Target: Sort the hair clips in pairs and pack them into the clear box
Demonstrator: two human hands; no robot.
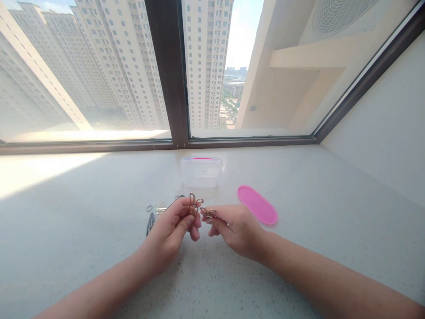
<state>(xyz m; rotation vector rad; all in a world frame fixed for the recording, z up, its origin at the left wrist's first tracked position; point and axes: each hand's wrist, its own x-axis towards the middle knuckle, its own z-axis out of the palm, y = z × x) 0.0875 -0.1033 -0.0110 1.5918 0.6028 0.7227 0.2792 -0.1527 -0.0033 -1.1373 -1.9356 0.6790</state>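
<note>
My left hand [172, 228] pinches a small gold wire clip with looped ears [194, 204], held upright between thumb and fingers. My right hand [235, 228] pinches a second, similar gold wire clip [208, 213], lying more sideways. The two clips sit close together, almost touching, just above the pale speckled sill [99, 230]. Both hands are closed on their clips in front of me at the middle of the view.
A small clear plastic box [202, 172] stands behind the hands, near the window. Its pink oval lid [257, 205] lies flat to the right. Several small rings and dark clips [153, 213] lie left of my left hand. A dark window frame [172, 88] rises behind.
</note>
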